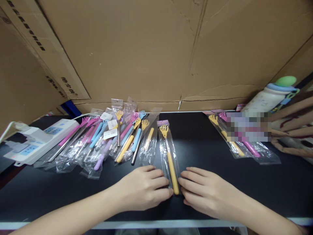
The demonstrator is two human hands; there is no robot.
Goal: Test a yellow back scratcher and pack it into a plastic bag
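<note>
Head cam: your left hand (pixel 144 187) and right hand (pixel 205 191) are palm-down at bottom centre, fingers loose, not clenched around anything. The tips just touch either side of the bagged yellow scratcher (pixel 171 169) lying between them on the table (pixel 202 143). Pile (pixel 110 137) of bagged ones centre left, power strip (pixel 36 140) far left, bottle (pixel 269 98) upper right.

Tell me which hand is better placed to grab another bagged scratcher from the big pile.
Probably the left hand: the pile lies on its side, while the right hand sits beyond the yellow scratcher.
</note>
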